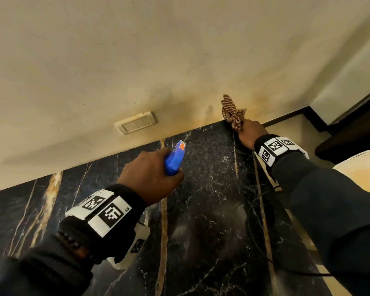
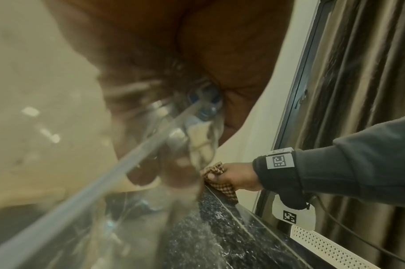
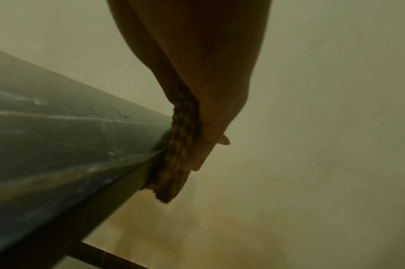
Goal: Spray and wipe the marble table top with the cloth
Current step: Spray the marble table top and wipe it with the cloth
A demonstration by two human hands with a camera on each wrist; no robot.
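Observation:
The black marble table top [image 1: 205,199] with gold and white veins runs along the cream wall. My left hand [image 1: 150,178] grips a spray bottle by its blue head [image 1: 174,157], nozzle aimed at the table's far edge; the clear bottle body [image 2: 81,182] fills the left wrist view, blurred. My right hand [image 1: 249,135] holds a bunched red-and-white checked cloth [image 1: 232,113] at the table's far right corner, against the wall. The left wrist view shows that cloth [image 2: 219,180] in my right hand [image 2: 235,176] at the marble edge [image 2: 219,227]. In the right wrist view the cloth [image 3: 180,145] hangs beside the table edge [image 3: 70,145].
A cream switch plate [image 1: 136,124] is set in the wall just above the table. A white perforated basket [image 1: 367,165] stands to the right of the table. A dark cable [image 1: 256,210] lies across the marble's right side. Curtains [image 2: 357,91] hang at the right.

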